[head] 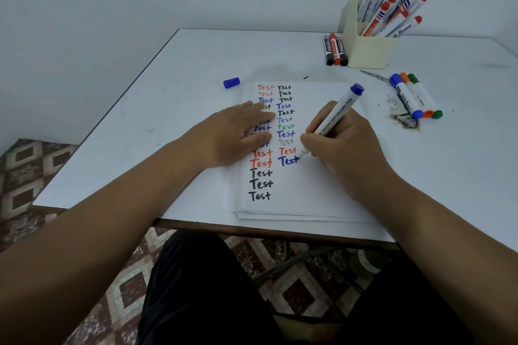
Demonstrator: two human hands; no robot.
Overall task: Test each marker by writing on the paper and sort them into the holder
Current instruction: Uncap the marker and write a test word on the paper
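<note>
One marker (333, 117), light, stiff, slick-barrelled, sits pinched low near the tip in right hand (344, 145) fingers on paper (314, 190); left hand (232, 134) flat, fingers straight, pinning the sheet.

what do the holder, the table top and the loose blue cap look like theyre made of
Holder: probably matte cream plastic, with thin flat walls and no shine, though card is possible. Table top: smooth white laminate by the look, with a dark edge band and a faint sheen. Cap: glossy blue plastic, showing a small highlight.
</note>
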